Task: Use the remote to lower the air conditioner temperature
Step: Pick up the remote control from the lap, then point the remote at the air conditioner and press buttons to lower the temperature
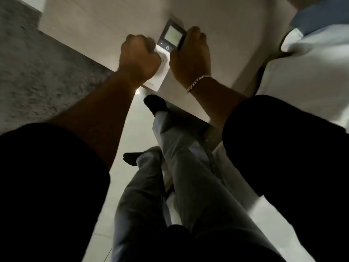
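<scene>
The remote (171, 37) is a long white handset with a dark upper end, a lit pale screen and a round power button below it. I hold it out in front of me above my legs, screen end pointing away. My left hand (138, 59) is curled in a fist over its left side and hides most of the buttons. Wearing a silver chain bracelet at the wrist, my right hand (190, 57) grips its right edge with the fingers wrapped behind. The air conditioner is not in view.
My legs in grey trousers (188, 167) and dark socks stand on pale floor tiles (139, 129). A grey carpet (37, 72) lies at the left. White bedding (302, 76) and a blue cushion (321, 14) are at the right.
</scene>
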